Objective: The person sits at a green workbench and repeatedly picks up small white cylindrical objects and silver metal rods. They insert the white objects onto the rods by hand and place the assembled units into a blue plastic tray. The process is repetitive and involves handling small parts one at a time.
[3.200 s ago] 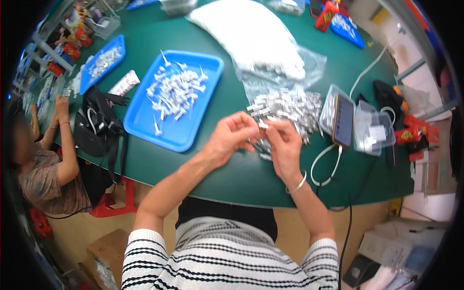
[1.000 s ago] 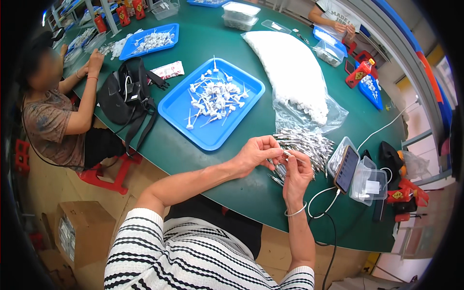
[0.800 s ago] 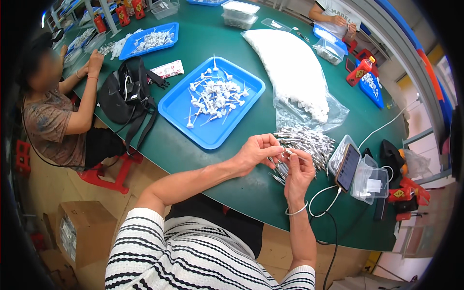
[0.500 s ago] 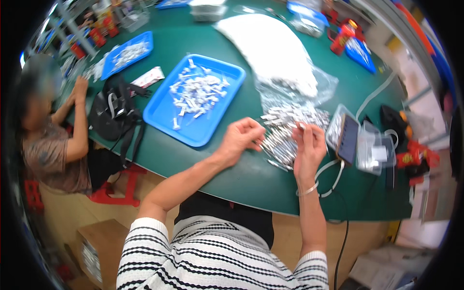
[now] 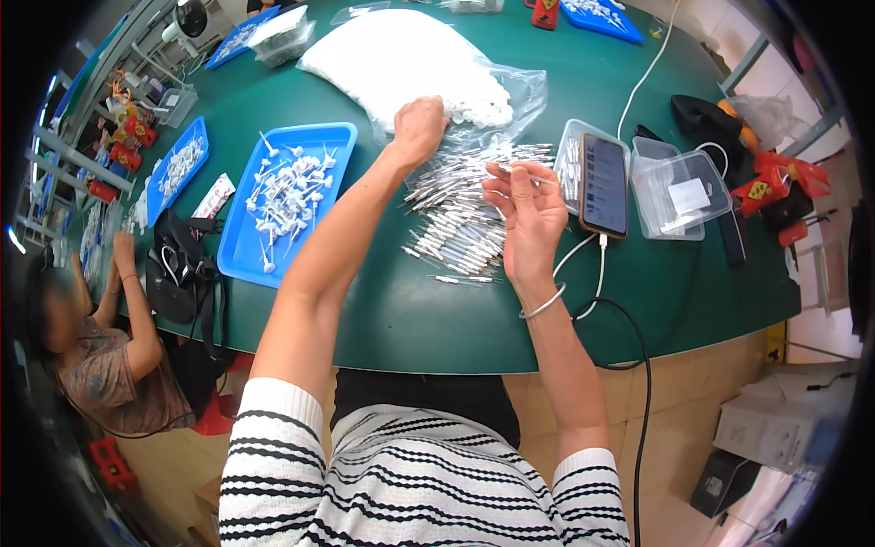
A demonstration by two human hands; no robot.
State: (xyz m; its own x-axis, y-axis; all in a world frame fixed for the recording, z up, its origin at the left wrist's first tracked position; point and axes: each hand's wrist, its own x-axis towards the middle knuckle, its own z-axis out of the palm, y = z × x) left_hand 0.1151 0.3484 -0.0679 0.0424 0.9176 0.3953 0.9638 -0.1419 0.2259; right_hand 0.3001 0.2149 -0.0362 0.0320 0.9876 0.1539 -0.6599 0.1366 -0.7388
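The left hand (image 5: 420, 130) is at the near side of the clear bag (image 5: 524, 91) of white pieces (image 5: 483, 111), its fingertips hidden (whether they grip anything, I cannot tell). The right hand (image 5: 529, 208) pinches a slender rod (image 5: 506, 168) between thumb and fingers, beside the pile of silvery rods (image 5: 460, 228) on the green surface (image 5: 410, 333), right of the blue tray (image 5: 239, 251).

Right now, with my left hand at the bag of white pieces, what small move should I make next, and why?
I'd probably pinch one of the white pieces with your left hand: it is at their bag, while your right hand holds a thin piece near the silver pile. Your left fingertips are hidden, so you may have one.
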